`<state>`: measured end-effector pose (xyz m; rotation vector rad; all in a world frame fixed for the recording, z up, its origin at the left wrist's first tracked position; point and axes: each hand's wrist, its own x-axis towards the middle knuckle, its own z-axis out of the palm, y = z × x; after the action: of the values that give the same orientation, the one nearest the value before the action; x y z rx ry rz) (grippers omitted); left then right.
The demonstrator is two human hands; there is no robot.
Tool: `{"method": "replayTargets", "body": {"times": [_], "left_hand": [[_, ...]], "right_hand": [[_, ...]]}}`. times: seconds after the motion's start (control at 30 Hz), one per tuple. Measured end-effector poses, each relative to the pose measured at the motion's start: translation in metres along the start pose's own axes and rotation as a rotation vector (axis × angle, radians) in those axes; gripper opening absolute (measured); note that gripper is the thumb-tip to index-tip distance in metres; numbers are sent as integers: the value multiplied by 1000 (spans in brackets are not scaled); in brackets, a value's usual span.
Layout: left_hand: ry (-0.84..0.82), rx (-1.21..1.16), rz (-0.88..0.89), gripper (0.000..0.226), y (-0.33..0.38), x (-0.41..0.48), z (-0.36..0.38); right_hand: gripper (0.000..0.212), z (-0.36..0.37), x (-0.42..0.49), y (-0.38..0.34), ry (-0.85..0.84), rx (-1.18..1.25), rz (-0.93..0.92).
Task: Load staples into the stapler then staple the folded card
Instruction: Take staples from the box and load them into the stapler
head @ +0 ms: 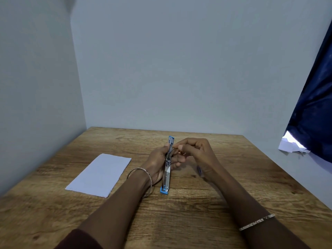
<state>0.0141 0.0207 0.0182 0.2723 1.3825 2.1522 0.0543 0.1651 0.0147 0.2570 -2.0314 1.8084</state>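
A blue and silver stapler (167, 174) is swung fully open into one long strip, its near end resting on the wooden table (179, 221). My left hand (158, 162) grips it around the middle. My right hand (195, 153) is beside the stapler's upper half, thumb and forefinger pinched together at the metal channel; I cannot tell whether staples are between them. The folded white card (99, 175) lies flat on the table to the left, apart from both hands.
Pale walls close the table at the back and left. A dark blue curtain (312, 114) hangs at the right with white paper (292, 145) at its lower edge. A small bluish object (199, 171) lies just under my right wrist.
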Motion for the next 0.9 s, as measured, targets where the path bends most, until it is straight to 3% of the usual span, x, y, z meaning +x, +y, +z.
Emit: {"method": "replayTargets", "body": {"times": [0.17, 0.37, 0.57, 0.9], "left_hand": [[-51, 83, 42, 39, 0, 0, 0], [-116, 202, 115, 34, -4, 2, 0], [-134, 457, 330, 26, -5, 1, -4], [-127, 422, 314, 28, -8, 8, -7]], "right_hand": [[6, -3, 4, 9, 181, -144, -29], [21, -3, 4, 11, 151, -145, 29], [28, -5, 5, 8, 179, -41, 75], [28, 1, 3, 4, 205, -256, -70]]}}
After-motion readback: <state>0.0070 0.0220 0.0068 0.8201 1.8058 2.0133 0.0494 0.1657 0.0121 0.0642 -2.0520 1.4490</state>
